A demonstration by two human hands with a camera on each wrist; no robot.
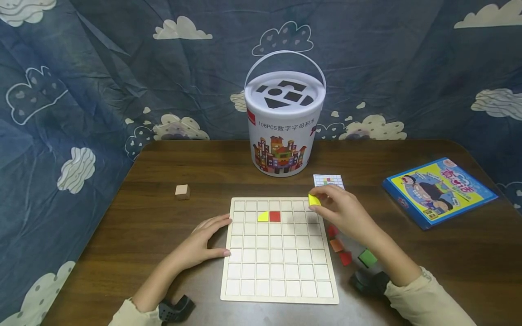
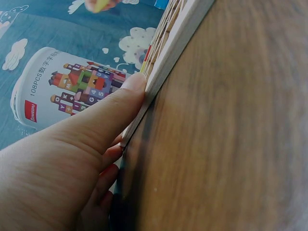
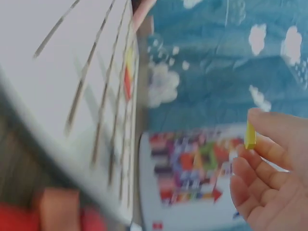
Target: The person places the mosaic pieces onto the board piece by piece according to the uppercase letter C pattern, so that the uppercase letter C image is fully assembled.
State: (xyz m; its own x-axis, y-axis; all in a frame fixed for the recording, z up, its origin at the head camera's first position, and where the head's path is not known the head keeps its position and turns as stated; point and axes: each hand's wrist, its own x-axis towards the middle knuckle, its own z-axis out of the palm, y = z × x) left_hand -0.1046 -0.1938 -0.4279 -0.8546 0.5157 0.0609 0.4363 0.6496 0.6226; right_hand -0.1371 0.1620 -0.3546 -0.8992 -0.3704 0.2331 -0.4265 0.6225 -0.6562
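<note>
In the head view, the person's right hand (image 1: 344, 215) pinches a small yellow block (image 1: 313, 200) between thumb and fingertips, over the far right corner of the gridded board (image 1: 277, 271). A yellow quarter-round piece (image 1: 263, 217) and a red square (image 1: 275, 216) sit side by side in the second row from the far edge. The patterned card (image 1: 328, 179) lies just beyond the board, partly behind the right hand; it seems worth swinging the wrist aside for a clear look before choosing a cell. The left hand (image 1: 197, 244) touches the board's left edge with thumb and fingers spread, gripping no block. To the right, near the board, lie an orange piece (image 1: 336, 246) and a green piece (image 1: 368, 258), best not brushed by the forearm.

In the left wrist view, the thumb rests against the board's edge; light, even pressure there should steady it without tipping it.

In the right wrist view, the yellow block is pinched on edge at the fingertips, apart from the board. Turning it flat and matching its outline to the pattern before lowering would probably seat it cleanly, without nudging its neighbours.
</note>
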